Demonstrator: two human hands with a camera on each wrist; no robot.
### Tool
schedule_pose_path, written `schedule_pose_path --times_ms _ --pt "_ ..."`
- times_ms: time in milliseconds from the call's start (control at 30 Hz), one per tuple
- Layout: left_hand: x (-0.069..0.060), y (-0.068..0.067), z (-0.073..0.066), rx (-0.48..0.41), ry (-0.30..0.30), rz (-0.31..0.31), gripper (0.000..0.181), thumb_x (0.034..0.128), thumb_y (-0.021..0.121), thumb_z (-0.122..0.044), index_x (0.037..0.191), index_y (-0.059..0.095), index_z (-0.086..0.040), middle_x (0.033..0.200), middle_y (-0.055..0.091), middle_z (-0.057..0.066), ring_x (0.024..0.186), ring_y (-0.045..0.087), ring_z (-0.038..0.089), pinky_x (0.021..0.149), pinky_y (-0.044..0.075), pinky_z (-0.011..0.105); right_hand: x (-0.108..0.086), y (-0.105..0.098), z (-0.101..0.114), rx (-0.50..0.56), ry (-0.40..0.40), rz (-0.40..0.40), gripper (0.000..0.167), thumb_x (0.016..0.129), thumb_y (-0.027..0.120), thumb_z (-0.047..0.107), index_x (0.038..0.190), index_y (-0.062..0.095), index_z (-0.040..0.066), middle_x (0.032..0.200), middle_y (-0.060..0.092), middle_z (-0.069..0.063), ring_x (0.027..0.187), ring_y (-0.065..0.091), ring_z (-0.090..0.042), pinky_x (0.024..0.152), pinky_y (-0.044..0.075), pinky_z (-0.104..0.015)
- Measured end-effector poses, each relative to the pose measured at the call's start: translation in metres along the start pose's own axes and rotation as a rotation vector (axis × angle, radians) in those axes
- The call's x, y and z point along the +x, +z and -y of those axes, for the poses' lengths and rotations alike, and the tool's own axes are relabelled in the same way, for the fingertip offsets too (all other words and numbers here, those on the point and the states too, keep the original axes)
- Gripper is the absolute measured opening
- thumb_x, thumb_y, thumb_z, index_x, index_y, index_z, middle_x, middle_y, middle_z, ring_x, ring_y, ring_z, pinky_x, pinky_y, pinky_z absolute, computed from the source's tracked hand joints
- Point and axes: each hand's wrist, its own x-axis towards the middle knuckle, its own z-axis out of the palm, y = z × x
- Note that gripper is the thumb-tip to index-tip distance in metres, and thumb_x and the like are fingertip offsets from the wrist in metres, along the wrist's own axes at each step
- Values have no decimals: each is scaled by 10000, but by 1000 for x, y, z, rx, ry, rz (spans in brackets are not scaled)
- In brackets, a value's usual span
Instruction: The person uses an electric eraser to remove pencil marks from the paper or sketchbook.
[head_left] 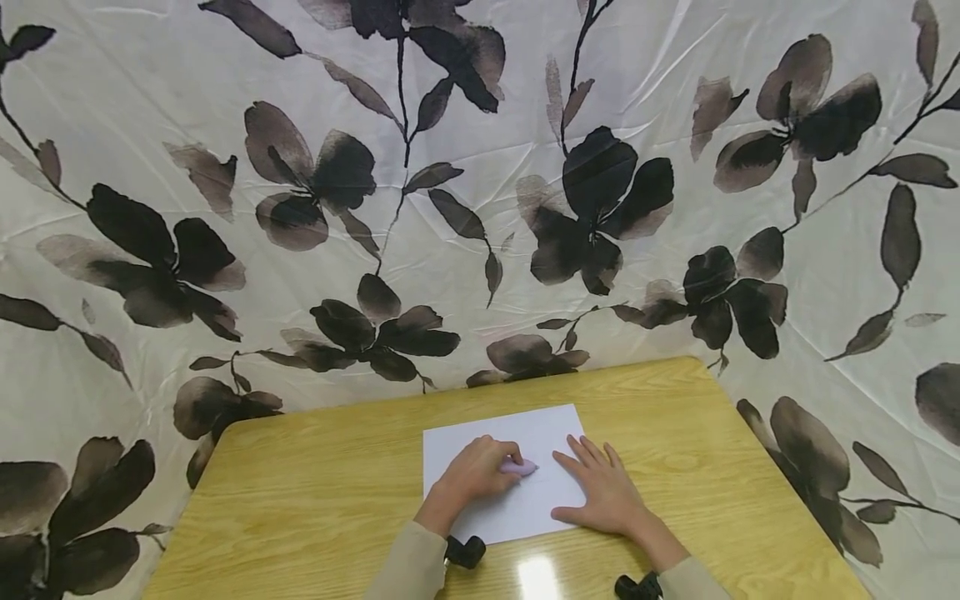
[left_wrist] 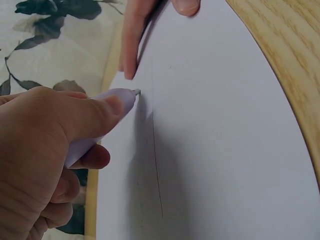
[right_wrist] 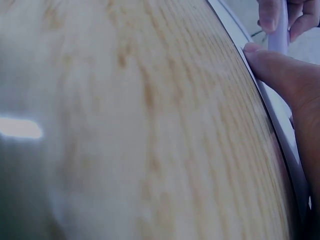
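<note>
My left hand (head_left: 480,468) grips a lavender craft knife (head_left: 519,467) with a short grey tip, over a white sheet of paper (head_left: 502,517). In the left wrist view the thumb lies along the knife (left_wrist: 82,150), and the tip is close to the paper, beside a thin dark line (left_wrist: 156,165). Whether the tip touches the sheet I cannot tell. The right hand (head_left: 603,493) rests with spread fingers on the sheet's right side. In the right wrist view its thumb (right_wrist: 275,70) lies at the paper's near edge; the other fingers are hidden there.
The sheet lies on a yellow wood-grain table (head_left: 322,492) with rounded far corners. Behind and around the table hangs a white cloth (head_left: 465,325) with dark flowers. A black wrist device (head_left: 467,552) sits at the left cuff, another (head_left: 637,587) at the right.
</note>
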Motion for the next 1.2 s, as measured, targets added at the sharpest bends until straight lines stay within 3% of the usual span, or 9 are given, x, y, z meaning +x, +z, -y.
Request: schedule_pose_path --times_ms 200,400,600,767,967,1200 --pt "4 0 -2 -1 30 16 115 789 779 -180 889 730 -206 805 684 -106 612 501 12 631 449 212 0 -1 1 9 12 32 947 751 492 832 1472 437 219 1563 270 -118 1424 216 -332 1081 106 -607" --pt "4 -2 -1 40 -18 17 128 772 792 -176 870 725 -222 788 670 -113 636 501 38 644 456 252 0 -3 3 26 23 46 946 754 487 833 1475 432 224 1566 263 -115 1426 209 -333 1085 88 -606" --pt "8 -1 -4 9 32 24 109 786 777 -177 873 723 -214 784 670 -116 618 499 31 624 444 228 2 -3 3 21 20 48 945 760 483 829 1483 418 224 1571 249 -115 1430 198 -331 1085 79 -607" --pt "7 -3 -2 38 3 19 120 776 780 -175 866 721 -227 783 661 -123 645 502 44 641 453 250 -1 -6 2 21 29 57 946 761 493 823 1485 415 219 1570 248 -118 1429 197 -336 1084 81 -611" --pt "11 1 -3 18 38 16 122 779 778 -170 877 720 -216 772 659 -122 614 484 39 604 429 231 0 -5 0 3 29 53 949 757 486 831 1486 410 228 1574 242 -106 1431 194 -326 1089 80 -599" --pt "1 -3 2 23 -26 -1 129 777 771 -184 890 722 -224 768 656 -109 634 517 53 643 463 264 2 -6 1 17 19 51 947 756 507 819 1478 426 212 1562 264 -127 1424 210 -343 1082 92 -611"
